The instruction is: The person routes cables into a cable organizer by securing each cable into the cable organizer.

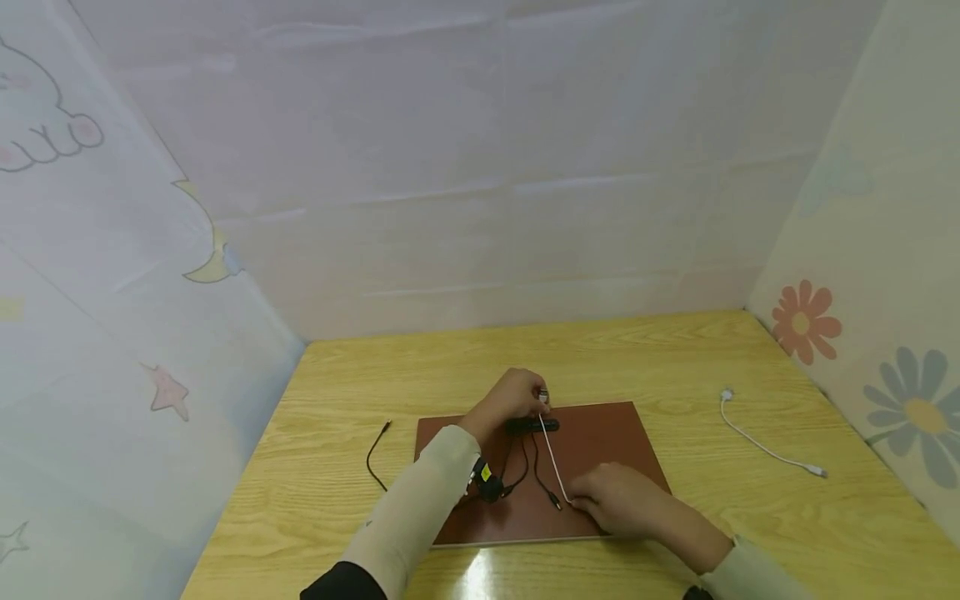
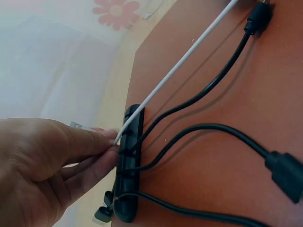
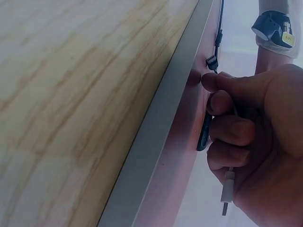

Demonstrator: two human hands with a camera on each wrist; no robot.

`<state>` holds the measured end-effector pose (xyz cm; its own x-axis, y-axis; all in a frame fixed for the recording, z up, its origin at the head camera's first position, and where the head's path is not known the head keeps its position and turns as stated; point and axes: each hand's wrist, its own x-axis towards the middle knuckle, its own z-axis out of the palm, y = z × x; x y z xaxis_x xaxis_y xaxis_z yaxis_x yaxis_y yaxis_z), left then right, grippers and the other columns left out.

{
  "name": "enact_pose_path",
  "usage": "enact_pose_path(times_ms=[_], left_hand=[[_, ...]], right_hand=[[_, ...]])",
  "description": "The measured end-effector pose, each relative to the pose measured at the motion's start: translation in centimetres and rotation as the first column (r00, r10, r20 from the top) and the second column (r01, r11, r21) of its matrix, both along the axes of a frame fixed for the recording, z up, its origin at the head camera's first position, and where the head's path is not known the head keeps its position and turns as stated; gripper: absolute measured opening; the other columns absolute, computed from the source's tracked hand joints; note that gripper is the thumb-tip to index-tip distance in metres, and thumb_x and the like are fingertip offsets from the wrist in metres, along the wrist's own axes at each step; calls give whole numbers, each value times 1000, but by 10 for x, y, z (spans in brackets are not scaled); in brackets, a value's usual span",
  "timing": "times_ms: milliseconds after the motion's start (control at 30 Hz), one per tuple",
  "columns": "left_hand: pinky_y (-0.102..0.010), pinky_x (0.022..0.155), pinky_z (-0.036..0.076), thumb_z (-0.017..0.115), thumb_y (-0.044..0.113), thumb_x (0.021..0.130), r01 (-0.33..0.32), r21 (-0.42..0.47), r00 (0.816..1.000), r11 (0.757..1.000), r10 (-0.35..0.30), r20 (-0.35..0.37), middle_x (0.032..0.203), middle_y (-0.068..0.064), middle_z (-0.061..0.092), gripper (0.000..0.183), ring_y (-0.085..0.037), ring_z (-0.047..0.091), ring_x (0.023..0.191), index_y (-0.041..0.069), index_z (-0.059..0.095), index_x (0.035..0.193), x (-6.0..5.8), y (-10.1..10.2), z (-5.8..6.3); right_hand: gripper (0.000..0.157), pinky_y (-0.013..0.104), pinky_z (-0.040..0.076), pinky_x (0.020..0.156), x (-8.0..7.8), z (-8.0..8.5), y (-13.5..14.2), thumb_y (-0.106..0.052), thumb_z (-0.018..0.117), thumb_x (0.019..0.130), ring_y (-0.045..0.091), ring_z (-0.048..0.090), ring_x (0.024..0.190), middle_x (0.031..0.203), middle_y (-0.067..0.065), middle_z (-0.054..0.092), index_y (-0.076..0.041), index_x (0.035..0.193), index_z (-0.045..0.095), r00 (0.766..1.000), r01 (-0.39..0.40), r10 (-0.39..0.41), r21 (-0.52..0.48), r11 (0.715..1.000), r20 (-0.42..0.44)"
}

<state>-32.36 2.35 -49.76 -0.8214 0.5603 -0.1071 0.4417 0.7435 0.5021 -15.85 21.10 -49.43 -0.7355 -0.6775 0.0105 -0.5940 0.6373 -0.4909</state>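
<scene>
A white cable (image 1: pixel 552 458) runs taut between the two hands, over a black cable holder (image 2: pixel 127 208) on a brown board (image 1: pixel 611 437). At the holder's far end, my left hand (image 1: pixel 513 396) pinches the cable between thumb and fingers; part of its pale connector (image 2: pixel 81 126) shows behind them. Lower on the board, my right hand (image 1: pixel 618 500) grips the other end with curled fingers, and a slim white plug (image 3: pixel 227 191) sticks out below them. Several black cables (image 2: pixel 199 97) lie across the holder's slots. Whether the white cable sits in a slot, I cannot tell.
Another white cable (image 1: pixel 765 450) lies on the wooden table (image 1: pixel 337 392) at the right. A black cable (image 1: pixel 370 462) lies left of the board, partly hidden by the left sleeve. Fabric-covered walls (image 1: pixel 480 208) stand behind and beside the table.
</scene>
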Motion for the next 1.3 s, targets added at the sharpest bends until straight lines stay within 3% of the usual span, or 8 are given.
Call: enact_pose_path(times_ms=[167, 367, 667, 767, 900, 1000, 1300], left_hand=[[-22, 65, 47, 80, 24, 90, 60, -101, 991, 993, -72, -115, 80, 9, 65, 11, -6, 57, 72, 20, 71, 85, 2, 2, 1], [-22, 64, 45, 80, 21, 89, 79, -109, 984, 991, -95, -152, 83, 9, 68, 13, -6, 56, 71, 18, 70, 83, 6, 4, 0], [-22, 59, 40, 69, 16, 98, 35, -93, 981, 995, -52, -186, 80, 9, 65, 15, -6, 52, 66, 18, 67, 83, 10, 7, -3], [-23, 59, 39, 65, 16, 101, 23, -100, 975, 995, -44, -219, 76, 8, 61, 17, -8, 50, 64, 17, 68, 84, 9, 9, -3], [-23, 61, 40, 64, 16, 101, 6, -132, 966, 991, -40, -254, 76, 8, 61, 14, -7, 51, 65, 17, 70, 88, 5, 10, -5], [-24, 61, 39, 66, 17, 100, -10, -146, 971, 989, -25, -239, 76, 7, 61, 15, -8, 50, 65, 18, 69, 86, 4, 11, -4], [-24, 54, 38, 73, 20, 95, -71, -144, 984, 987, 46, -175, 68, 4, 59, 20, -10, 49, 57, 15, 67, 77, 3, 13, 2]], right_hand=[[30, 22, 37, 55, -1, -2, -2, -18, 66, 98, -1, 38, 57, 63, -18, 41, -24, 72, 53, 1000, 0, 0, 24, 1000, -22], [32, 22, 35, 52, 1, -3, -2, -18, 67, 97, -1, 35, 55, 61, -18, 39, -24, 70, 52, 999, 4, -2, 31, 1000, -42], [35, 22, 30, 49, 2, 1, -2, -15, 64, 99, 0, 30, 54, 60, -17, 36, -24, 68, 51, 983, 33, -10, 123, 992, -184], [32, 23, 32, 49, 2, 2, -4, -15, 63, 99, 1, 35, 53, 61, -14, 39, -23, 70, 53, 970, 41, 2, 169, 985, -243], [27, 25, 34, 49, 1, 2, -7, -9, 68, 95, 2, 40, 53, 62, -12, 45, -24, 74, 59, 965, 43, 16, 217, 975, -262], [28, 25, 34, 49, 2, 3, -8, -5, 70, 93, 2, 40, 53, 62, -13, 46, -24, 74, 60, 971, 39, 15, 220, 975, -239], [26, 25, 36, 49, 4, 2, -1, -13, 67, 97, 1, 43, 56, 64, -14, 49, -24, 75, 58, 970, 73, -19, 216, 974, -242]])
